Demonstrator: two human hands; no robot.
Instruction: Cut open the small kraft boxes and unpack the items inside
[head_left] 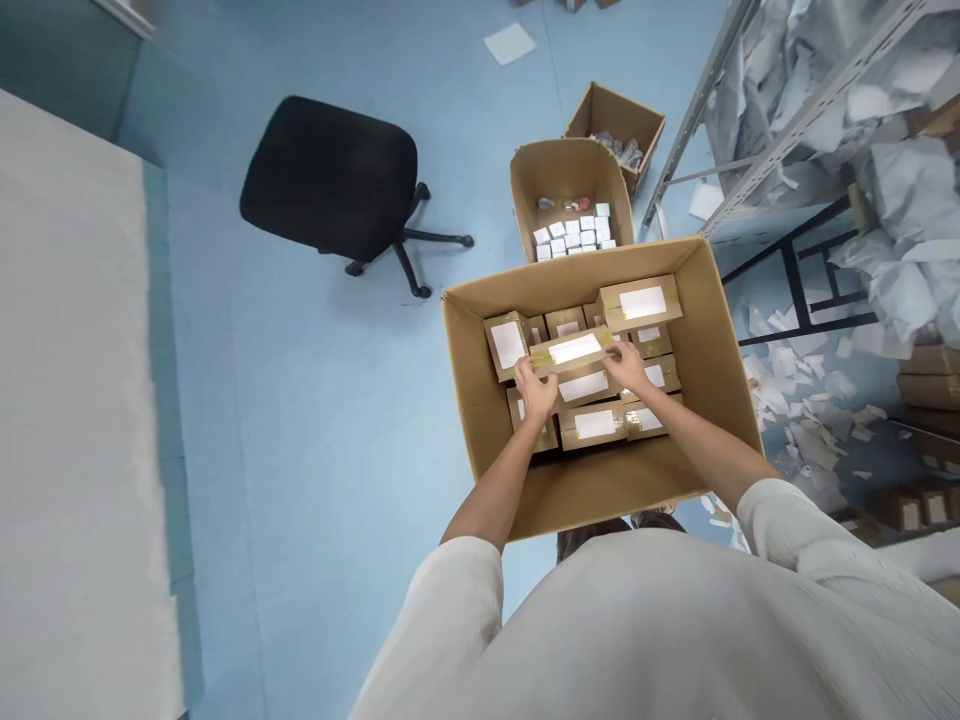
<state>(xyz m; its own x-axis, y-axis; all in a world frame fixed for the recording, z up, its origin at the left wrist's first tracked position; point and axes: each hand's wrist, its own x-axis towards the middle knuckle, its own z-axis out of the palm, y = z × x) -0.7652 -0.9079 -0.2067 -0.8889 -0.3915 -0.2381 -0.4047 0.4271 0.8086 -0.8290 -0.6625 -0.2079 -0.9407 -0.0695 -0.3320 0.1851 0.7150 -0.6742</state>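
Both my hands reach down into a large open cardboard box point(622, 515) full of small brown cartons with white labels. Between them is a long narrow carton point(538, 362), taped at its ends and lying on top of the others. My left hand point(535, 390) grips its left end, fingers curled round the edge. At the opposite end, my right hand point(625, 364) pinches the carton's corner. Right beside it, a labelled carton point(611, 312) sits at the back right. Another labelled carton point(495, 350) stands by the left wall, and one more carton point(570, 432) lies nearer to me.
Behind stands a cardboard box point(540, 175) with small white boxes point(574, 240), and past it another open box point(600, 110). A black swivel chair point(330, 175) is at the left. Metal shelving point(787, 150) with grey bags rises at the right, above scattered paper scraps point(810, 415).
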